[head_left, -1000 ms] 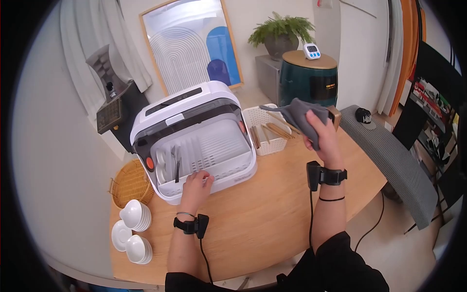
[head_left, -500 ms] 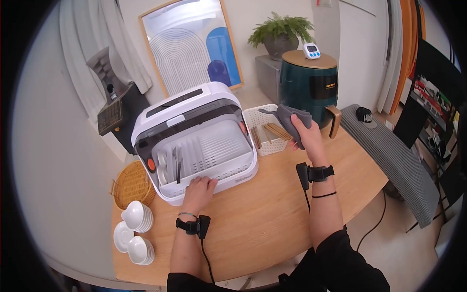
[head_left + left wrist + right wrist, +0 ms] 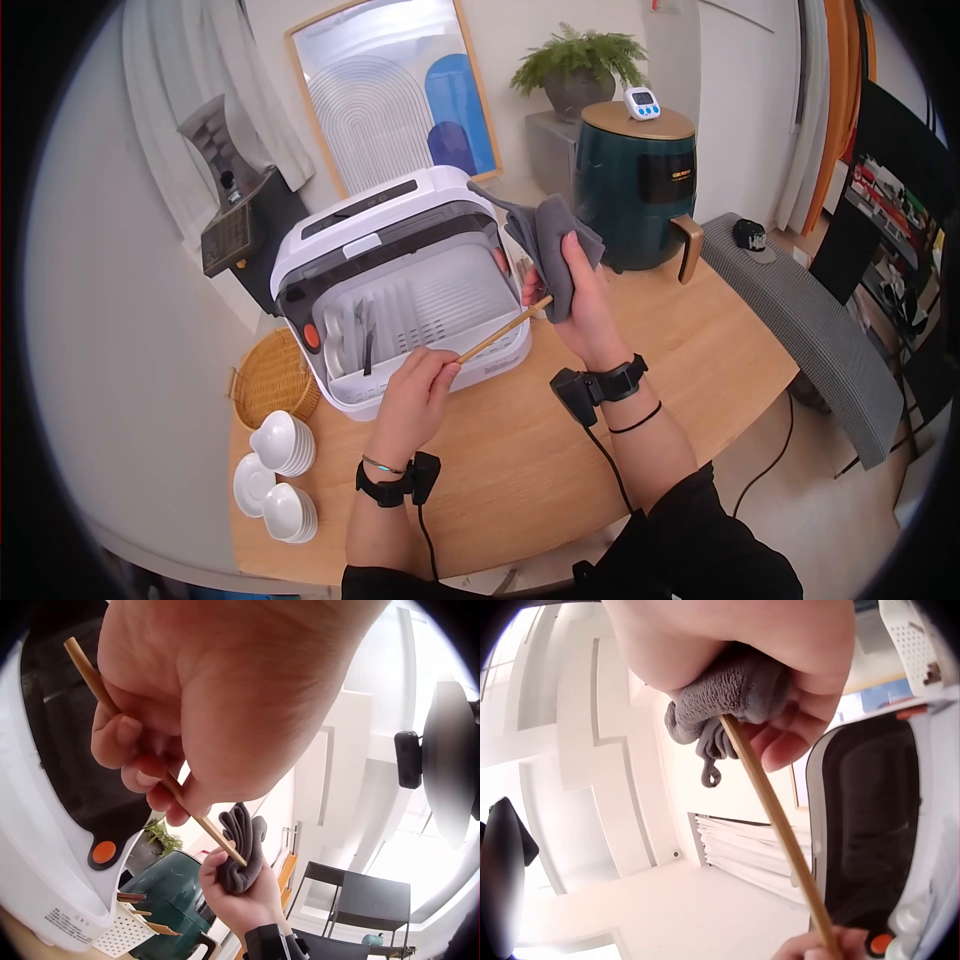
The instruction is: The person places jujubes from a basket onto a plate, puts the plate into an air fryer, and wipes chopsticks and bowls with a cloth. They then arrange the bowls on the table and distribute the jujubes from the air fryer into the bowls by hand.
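A thin wooden chopstick (image 3: 500, 336) runs between my two hands. My left hand (image 3: 412, 402) pinches its near end in the head view, and in the left wrist view a short end sticks out past the curled fingers. My right hand (image 3: 584, 312) grips a folded grey cloth (image 3: 556, 248). The chopstick's other end meets the cloth's folds, as the right wrist view shows from close up. Behind the hands stands a white dish cabinet (image 3: 440, 186) with its front lifted, a white rack inside bearing a few dishes and dark utensils.
A white perforated basket (image 3: 118, 931) with more chopsticks is beside the cabinet, mostly hidden by my right hand in the head view. A green air fryer (image 3: 630, 190) stands behind it. On the left are a wicker basket (image 3: 275, 375) and stacked white bowls (image 3: 290, 513).
My right hand has moved left from over the basket with the cloth, bringing a chopstick along. My left hand has left the cabinet's front edge and taken hold of the chopstick's near end.
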### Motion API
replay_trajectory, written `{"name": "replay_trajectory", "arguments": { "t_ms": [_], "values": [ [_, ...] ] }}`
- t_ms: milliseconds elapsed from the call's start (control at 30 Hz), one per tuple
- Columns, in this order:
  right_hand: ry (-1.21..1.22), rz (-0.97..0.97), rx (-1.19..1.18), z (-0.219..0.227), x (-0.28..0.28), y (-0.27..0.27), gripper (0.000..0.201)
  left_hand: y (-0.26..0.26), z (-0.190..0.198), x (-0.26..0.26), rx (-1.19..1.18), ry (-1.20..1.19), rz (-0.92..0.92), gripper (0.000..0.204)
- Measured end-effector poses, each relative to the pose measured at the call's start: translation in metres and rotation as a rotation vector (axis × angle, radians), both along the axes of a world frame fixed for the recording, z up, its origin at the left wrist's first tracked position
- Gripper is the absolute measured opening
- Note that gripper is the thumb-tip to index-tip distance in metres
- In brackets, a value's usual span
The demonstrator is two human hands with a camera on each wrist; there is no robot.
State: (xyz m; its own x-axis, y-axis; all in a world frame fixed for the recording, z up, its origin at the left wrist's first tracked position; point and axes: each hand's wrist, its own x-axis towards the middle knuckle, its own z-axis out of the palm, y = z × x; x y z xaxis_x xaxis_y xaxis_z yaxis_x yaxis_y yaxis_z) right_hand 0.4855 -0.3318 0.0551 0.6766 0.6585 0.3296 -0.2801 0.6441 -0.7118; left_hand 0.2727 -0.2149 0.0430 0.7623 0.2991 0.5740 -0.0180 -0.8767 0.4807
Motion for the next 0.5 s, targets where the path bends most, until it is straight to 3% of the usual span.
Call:
{"name": "replay_trajectory", "arguments": {
  "t_ms": [133, 200, 500],
  "values": [
    [0.092, 0.082, 0.144, -0.004, -0.008, 0.007, 0.048, -0.004, 0.0, -0.001, -0.042, 0.005, 0.012, 0.011],
    [0.119, 0.003, 0.21, -0.008, -0.009, 0.01, 0.049, -0.004, -0.002, -0.001, -0.098, 0.036, -0.033, 0.011],
    [0.132, -0.09, 0.189, -0.003, -0.014, 0.007, 0.059, -0.007, 0.002, -0.004, -0.176, 0.11, -0.13, 0.014]
  ]
}}
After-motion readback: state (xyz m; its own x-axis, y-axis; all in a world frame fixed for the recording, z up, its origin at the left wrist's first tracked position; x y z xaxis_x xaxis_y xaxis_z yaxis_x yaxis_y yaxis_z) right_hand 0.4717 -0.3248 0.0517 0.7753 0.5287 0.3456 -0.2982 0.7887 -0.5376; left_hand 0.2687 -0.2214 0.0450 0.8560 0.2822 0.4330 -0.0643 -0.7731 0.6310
